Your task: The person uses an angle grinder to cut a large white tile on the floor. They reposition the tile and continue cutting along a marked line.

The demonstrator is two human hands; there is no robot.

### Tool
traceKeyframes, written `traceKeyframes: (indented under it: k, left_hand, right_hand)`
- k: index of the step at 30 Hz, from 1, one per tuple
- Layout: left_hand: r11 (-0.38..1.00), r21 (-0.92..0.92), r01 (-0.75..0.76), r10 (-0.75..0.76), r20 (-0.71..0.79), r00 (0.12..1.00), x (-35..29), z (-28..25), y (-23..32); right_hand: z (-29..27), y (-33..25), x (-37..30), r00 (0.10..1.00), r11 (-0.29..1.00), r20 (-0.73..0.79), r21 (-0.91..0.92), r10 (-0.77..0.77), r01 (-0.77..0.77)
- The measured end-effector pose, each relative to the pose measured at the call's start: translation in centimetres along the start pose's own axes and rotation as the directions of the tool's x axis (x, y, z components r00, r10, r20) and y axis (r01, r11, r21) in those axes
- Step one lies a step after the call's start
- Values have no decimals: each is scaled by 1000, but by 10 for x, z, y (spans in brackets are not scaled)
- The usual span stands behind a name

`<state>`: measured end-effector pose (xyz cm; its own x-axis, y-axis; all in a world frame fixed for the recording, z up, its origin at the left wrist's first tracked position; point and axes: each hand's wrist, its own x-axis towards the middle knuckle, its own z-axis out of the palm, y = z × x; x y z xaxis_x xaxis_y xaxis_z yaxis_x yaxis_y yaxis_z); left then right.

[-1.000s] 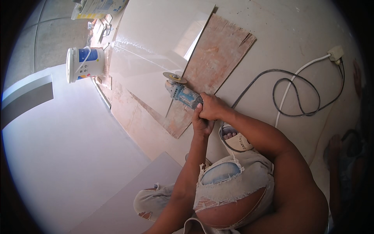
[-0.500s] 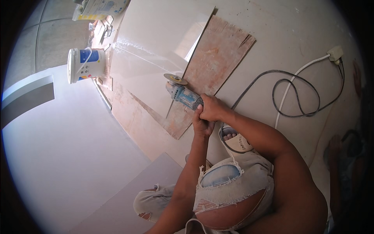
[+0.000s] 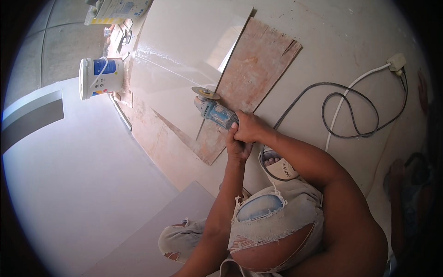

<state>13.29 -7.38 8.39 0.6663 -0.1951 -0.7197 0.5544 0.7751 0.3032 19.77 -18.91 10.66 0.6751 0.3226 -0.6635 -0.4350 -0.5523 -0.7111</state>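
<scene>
Both my hands are wrapped round the rear body of a blue angle grinder [image 3: 219, 114]. My right hand [image 3: 249, 126] closes over its back end, and my left hand [image 3: 238, 147] grips from below beside it. The grinder's disc [image 3: 205, 93] stands at the near end of a straight line across a large glossy pale tile [image 3: 189, 44]. White dust lies along the far part of that line. Under the tile sits a worn reddish wooden board [image 3: 258, 60], sticking out on the right. Whether the disc touches the tile, I cannot tell.
A black cord [image 3: 295, 108] loops on the floor at right, meeting a white cable [image 3: 357, 82] at a pale socket block [image 3: 397, 62]. A white bucket [image 3: 108, 81] stands at left, another container [image 3: 117, 11] beyond it. My sandalled foot [image 3: 277, 164] is close below my hands.
The grinder and both hands have shifted very slightly left, the disc moving a little along the line. My grip is the same.
</scene>
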Motion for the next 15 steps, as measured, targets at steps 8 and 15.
traceKeyframes:
  k: [8, 15]
  left_hand:
    - [1000, -27, 7, -8, -25, 1000, -1, -2, -1]
    - [1000, -22, 0, -1, -12, 1000, 0, -1, 0]
  right_hand:
    - [-2, -3, -3, 1000, 1000, 7, -1, 16, -16]
    - [0, -2, 1, 1000, 1000, 6, -16, 13, -13]
